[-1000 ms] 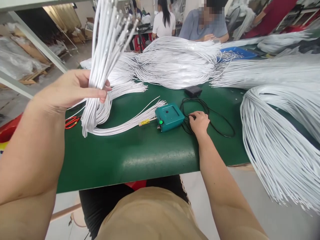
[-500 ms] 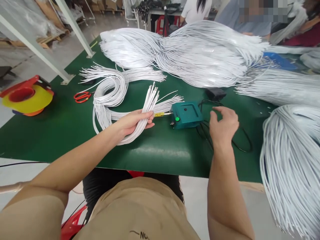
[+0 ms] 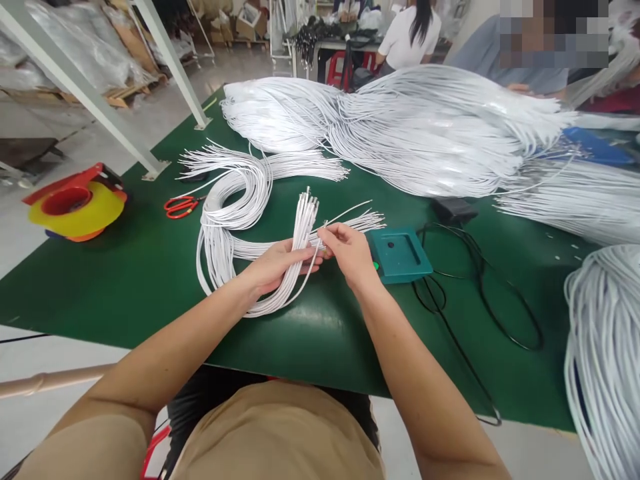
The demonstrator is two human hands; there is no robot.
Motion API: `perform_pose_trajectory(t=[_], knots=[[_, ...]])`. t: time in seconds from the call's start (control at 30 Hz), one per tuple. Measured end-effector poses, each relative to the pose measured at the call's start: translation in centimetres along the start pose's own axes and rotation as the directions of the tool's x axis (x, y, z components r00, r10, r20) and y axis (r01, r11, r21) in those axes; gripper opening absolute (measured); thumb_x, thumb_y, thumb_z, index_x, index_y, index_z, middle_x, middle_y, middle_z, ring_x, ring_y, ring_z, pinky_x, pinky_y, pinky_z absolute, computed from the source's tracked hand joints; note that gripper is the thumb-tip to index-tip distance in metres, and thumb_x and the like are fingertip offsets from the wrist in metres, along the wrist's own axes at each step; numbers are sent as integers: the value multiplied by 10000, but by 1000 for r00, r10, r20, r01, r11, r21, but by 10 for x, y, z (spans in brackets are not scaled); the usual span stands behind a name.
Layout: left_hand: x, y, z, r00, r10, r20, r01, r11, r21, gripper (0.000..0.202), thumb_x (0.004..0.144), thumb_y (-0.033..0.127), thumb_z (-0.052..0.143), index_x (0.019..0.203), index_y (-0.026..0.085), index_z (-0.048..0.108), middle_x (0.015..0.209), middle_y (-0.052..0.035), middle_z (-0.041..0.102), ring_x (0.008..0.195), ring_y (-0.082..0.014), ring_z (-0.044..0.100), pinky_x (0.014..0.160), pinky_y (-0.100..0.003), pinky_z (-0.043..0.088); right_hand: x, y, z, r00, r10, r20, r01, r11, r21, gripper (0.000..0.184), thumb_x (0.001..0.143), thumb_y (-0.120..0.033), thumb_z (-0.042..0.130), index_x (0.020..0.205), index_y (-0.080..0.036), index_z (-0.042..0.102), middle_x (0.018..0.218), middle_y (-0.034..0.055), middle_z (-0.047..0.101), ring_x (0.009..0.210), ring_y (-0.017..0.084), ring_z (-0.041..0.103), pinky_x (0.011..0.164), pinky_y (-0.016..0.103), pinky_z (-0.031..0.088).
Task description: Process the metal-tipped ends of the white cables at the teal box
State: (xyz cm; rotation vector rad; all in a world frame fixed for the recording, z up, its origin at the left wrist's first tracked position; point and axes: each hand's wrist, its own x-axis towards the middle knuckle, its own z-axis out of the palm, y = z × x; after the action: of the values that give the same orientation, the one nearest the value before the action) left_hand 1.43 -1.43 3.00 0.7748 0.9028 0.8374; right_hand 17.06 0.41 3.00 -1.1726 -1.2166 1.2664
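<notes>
The left hand point(image 3: 275, 268) grasps a white cable bundle point(image 3: 304, 220), its tips projecting beyond the thumb; the right hand point(image 3: 350, 253) pinches a single cable point(image 3: 309, 275) just beside it. The bundle lies between the hands, above the bench point(image 3: 325, 353), left of a teal box point(image 3: 404, 261).

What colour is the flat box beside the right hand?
The box is teal, seen best in the head view.

White cables point(image 3: 304, 223), teal box point(image 3: 403, 259), apparently black block point(image 3: 454, 211)
</notes>
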Motion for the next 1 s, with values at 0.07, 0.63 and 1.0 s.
perform_pose_trajectory(t=[0.07,0.63,1.0], knots=[[5,2,-3,997,71,-3,-71,996,57,264,713,264,799,906,122,688,861,-36,687,813,-108,644,818,-258,519,-2,2,2,999,1,33,-2,1000,30,221,706,-385,726,676,-180,649,587,-43,573,538,91,488,504,223,409],[9,-12,-8,976,212,-48,-182,919,348,316,662,328,791,791,150,566,711,3,628,667,-121,570,635,-255,419,-11,10,1,985,156,-71,-132,955,265,351,759,-515,699,813,-169,681,590,-52,500,408,50,345,337,210,321],[9,-12,-5,979,191,-66,-160,932,324,262,684,235,766,808,141,555,697,-7,639,649,-124,606,609,-253,446,-13,18,2,978,189,92,-208,930,304,203,696,-339,763,711,-167,657,527,-61,496,441,50,359,417,204,357]])
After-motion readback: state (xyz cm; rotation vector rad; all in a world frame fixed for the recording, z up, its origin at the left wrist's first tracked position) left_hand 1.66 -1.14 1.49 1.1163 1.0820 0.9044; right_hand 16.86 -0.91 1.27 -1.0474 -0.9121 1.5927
